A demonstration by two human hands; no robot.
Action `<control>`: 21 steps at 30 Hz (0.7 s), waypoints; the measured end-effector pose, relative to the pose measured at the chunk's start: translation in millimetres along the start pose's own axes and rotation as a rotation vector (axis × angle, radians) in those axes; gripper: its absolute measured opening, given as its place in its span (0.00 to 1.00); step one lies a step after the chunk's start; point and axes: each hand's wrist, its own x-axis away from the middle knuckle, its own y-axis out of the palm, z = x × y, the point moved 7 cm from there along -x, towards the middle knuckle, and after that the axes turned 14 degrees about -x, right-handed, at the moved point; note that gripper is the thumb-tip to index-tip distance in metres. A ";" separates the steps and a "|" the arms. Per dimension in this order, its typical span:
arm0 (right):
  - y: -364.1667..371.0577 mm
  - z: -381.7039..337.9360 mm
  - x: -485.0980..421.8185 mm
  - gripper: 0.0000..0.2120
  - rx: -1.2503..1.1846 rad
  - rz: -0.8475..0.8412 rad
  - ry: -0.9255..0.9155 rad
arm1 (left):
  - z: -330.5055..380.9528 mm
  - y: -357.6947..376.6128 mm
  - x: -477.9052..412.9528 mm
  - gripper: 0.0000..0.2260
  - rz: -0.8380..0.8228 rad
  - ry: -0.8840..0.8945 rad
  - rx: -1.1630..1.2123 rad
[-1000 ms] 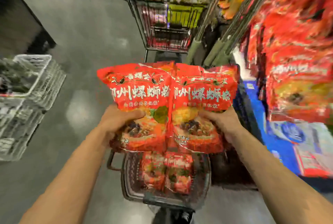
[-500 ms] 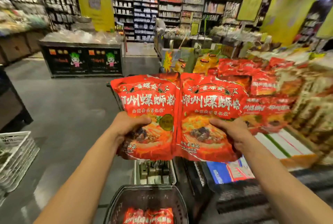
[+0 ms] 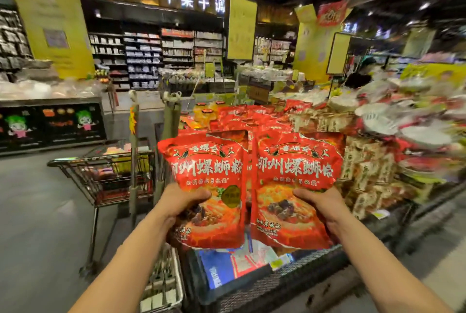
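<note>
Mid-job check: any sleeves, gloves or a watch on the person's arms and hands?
The left forearm and right forearm are bare, no sleeve in view. The left hand and right hand wear no gloves; no watch, bracelet or ring shows.

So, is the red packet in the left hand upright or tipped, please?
Upright: the left hand grips the packet low, its lettering reading level.

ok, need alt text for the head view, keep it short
In a supermarket aisle, a person holds up two identical red noodle packets side by side: the left hand grips the left packet and the right hand grips the right packet. A heap of red packets lies behind them, and a wire shopping cart stands to the left.
</note>
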 end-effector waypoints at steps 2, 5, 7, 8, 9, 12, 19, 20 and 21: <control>-42.3 1.4 -16.6 0.21 0.016 0.014 -0.012 | 3.9 50.7 -7.8 0.21 -0.024 -0.008 0.009; -92.8 6.2 -36.5 0.21 0.004 0.012 0.006 | -0.8 113.9 -11.3 0.26 -0.056 -0.033 0.023; -120.7 15.6 -53.5 0.22 0.011 -0.002 0.035 | -8.7 144.2 -14.6 0.31 -0.062 -0.068 0.006; -134.6 22.0 -64.0 0.22 0.020 -0.009 0.050 | -11.4 156.1 -16.1 0.32 -0.065 -0.078 0.000; -145.8 26.8 -74.2 0.23 0.025 -0.011 0.063 | -13.1 166.8 -18.9 0.33 -0.069 -0.091 -0.006; -166.7 40.1 -107.7 0.23 0.027 -0.023 0.088 | -20.3 189.6 -35.8 0.44 -0.060 -0.128 -0.014; -173.2 80.6 -197.3 0.46 0.052 -0.097 0.213 | -19.4 228.5 -108.7 0.19 0.003 -0.125 -0.043; -172.8 85.5 -210.5 0.47 0.060 -0.102 0.227 | -19.8 233.8 -122.6 0.18 0.006 -0.127 -0.054; -172.3 89.6 -223.9 0.44 0.064 -0.109 0.236 | -20.0 240.4 -136.8 0.19 -0.005 -0.128 -0.054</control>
